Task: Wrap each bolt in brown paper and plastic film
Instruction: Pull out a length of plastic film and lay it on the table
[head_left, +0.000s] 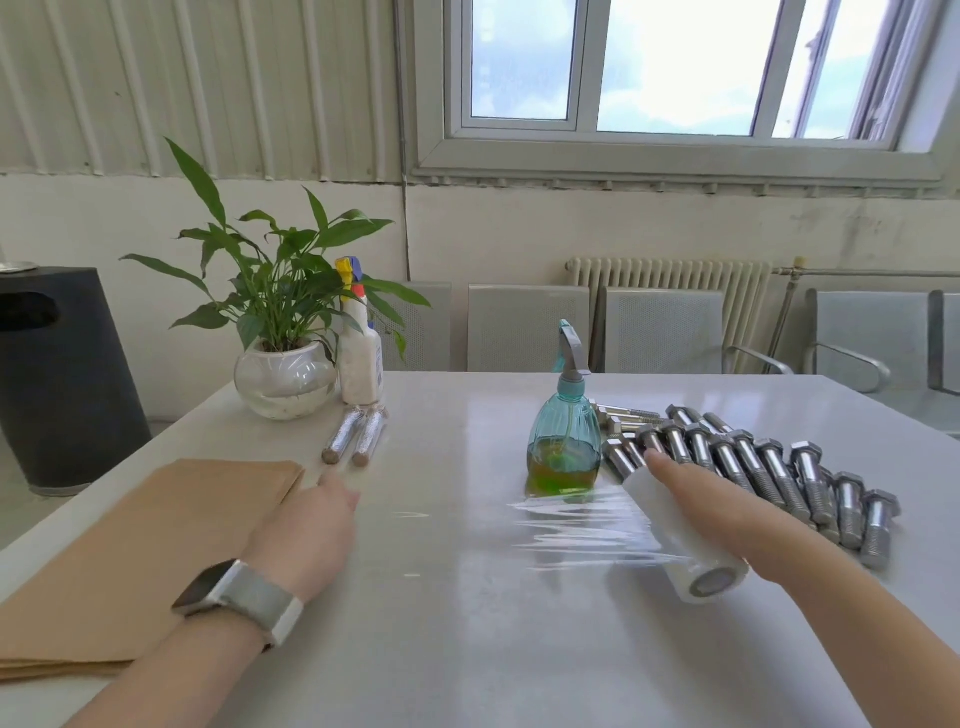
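Right hand (711, 499): fingers extended, resting on the plastic film roll (680, 540), a pulled sheet of film (571, 530) lying left of it on the surface (467, 649). Left hand (306, 530): flat, fingers relaxed, holding nothing, beside the brown paper stack (145, 551). Bare bolts (769, 467): rowed at right. Two wrapped bolts (356, 434): near the potted plant (280, 332). Teal spray bottle (566, 431): centre.

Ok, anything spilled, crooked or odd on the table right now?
Nothing spilled. The film pulled off the roll lies wrinkled on the table, not flat. The bolts are in a loose heap, some overlapping. The two wrapped bolts lie neatly side by side.
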